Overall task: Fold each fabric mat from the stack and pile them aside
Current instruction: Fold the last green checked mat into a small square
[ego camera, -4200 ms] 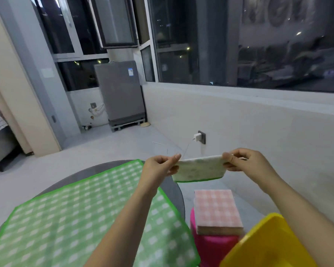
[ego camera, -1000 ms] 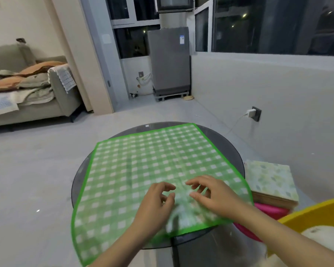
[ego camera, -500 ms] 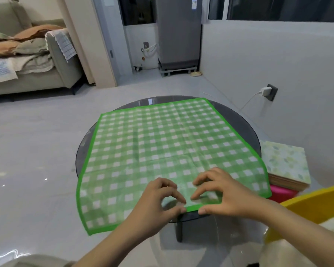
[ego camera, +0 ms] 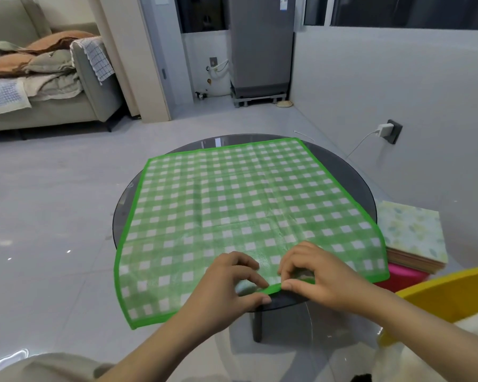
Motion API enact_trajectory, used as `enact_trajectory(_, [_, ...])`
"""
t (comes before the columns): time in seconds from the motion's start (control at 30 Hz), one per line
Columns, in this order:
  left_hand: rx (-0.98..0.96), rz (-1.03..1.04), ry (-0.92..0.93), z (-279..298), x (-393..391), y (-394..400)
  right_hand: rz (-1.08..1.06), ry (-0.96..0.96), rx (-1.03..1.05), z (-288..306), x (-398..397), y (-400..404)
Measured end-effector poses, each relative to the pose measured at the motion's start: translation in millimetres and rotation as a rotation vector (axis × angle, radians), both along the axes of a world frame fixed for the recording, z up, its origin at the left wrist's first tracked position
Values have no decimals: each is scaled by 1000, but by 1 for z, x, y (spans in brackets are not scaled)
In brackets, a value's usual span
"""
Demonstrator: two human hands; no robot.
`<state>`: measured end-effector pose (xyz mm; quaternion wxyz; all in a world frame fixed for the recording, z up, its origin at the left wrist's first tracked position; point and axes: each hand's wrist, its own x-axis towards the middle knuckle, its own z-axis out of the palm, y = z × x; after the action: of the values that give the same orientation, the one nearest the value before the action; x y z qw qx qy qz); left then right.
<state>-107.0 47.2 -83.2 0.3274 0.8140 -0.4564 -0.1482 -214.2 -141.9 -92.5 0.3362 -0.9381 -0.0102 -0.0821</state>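
Observation:
A green-and-white checked fabric mat (ego camera: 232, 210) lies spread flat over a round dark glass table (ego camera: 351, 172), its near corners hanging past the rim. My left hand (ego camera: 226, 285) and my right hand (ego camera: 315, 274) sit side by side at the middle of the mat's near green hem, fingers curled, each pinching the edge between thumb and fingertips. To the right, a pile of folded mats (ego camera: 414, 238) with a pale leaf-print one on top rests on a pink stool (ego camera: 398, 277).
A yellow tub (ego camera: 453, 293) holding something white stands at the lower right. A wall socket with a white charger (ego camera: 387, 130) is on the right wall. A grey appliance (ego camera: 260, 45) stands at the back, a sofa (ego camera: 53, 86) with heaped blankets at the left.
The leaf-print mat I held up in the air now lies on the pile on the stool. Both hands have come down onto the checked mat's near hem and closed on it.

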Motion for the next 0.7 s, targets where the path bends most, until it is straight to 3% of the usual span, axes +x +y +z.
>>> enact_trajectory(0.27, [-67,19,-96,18,1,2,-41,-55,-4,14,6,-2])
enact_trajectory(0.53, [-183,77,-399,41,8,0,-218,-422,-227,35,7,2])
enact_trajectory(0.7, [-103,221,-502,66,17,14,-290,-531,-326,54,9,3])
